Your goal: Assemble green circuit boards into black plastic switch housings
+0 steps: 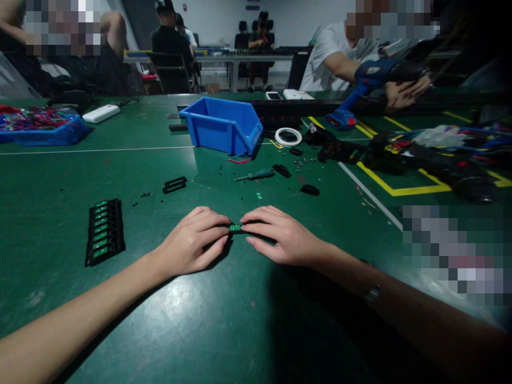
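Near the centre of the frame, a small green-faced part (235, 228) is held by its two ends, the left one pinched by the fingertips of the left hand (200, 239) and the right one by those of the right hand (284, 236); much of it is hidden by the fingers. At the left of the frame, a row (104, 232) of black pieces with green inserts is laid out; above centre, a screwdriver (256, 175) is seen lying below a blue bin (222, 128); at upper right, a blue drill (366, 85) is seen by a co-worker's arm.
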`<state>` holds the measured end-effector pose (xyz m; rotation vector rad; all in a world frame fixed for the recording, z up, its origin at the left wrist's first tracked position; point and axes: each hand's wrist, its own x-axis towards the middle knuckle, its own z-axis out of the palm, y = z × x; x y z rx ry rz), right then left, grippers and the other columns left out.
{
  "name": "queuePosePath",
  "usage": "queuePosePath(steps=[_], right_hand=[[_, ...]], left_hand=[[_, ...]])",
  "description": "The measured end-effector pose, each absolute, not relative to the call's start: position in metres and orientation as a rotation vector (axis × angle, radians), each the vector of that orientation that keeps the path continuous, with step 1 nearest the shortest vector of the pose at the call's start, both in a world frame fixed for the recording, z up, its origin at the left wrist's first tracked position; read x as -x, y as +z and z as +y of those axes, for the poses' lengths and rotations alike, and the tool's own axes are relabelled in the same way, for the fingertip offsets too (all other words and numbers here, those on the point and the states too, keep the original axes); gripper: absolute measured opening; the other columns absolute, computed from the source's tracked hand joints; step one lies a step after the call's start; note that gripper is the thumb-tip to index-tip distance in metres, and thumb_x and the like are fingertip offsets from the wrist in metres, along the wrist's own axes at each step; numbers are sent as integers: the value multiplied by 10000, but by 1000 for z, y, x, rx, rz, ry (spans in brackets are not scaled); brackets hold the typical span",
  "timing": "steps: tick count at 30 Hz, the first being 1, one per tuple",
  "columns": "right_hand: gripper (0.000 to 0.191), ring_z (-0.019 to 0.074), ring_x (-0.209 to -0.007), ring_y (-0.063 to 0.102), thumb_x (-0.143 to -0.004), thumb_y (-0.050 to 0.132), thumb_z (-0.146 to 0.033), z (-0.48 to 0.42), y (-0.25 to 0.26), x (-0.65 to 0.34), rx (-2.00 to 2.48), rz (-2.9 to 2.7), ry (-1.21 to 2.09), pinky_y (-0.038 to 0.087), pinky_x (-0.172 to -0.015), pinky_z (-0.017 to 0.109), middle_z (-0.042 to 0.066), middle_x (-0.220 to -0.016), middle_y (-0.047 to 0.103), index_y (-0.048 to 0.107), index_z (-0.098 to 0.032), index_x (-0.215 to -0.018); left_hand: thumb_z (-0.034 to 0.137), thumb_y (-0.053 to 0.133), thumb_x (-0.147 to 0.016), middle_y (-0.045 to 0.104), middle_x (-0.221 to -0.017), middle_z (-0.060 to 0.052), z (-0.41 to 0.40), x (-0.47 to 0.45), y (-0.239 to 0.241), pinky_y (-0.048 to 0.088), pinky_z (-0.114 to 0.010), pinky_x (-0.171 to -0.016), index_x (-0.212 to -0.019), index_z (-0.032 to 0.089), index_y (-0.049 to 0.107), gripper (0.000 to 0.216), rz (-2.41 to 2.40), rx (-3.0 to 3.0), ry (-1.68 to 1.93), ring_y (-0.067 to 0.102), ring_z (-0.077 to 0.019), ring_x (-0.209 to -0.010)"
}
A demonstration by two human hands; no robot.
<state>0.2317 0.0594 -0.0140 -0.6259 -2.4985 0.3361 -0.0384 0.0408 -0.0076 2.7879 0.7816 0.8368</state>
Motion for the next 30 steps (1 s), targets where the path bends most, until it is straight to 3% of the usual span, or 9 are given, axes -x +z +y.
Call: queuePosePath(steps=[30], right_hand=[[253,246,-1071,628,-940,624,-237,59,-15,-231,619,-2467,344,516,-955,443,104,-1192,684,692,-201,-1181]], left_hand=[[158,597,-922,691,-1177,-130,40,38,-7,501,-437,-936,-1150,159,671,240,786,-2791,860,642,-234,-1030]])
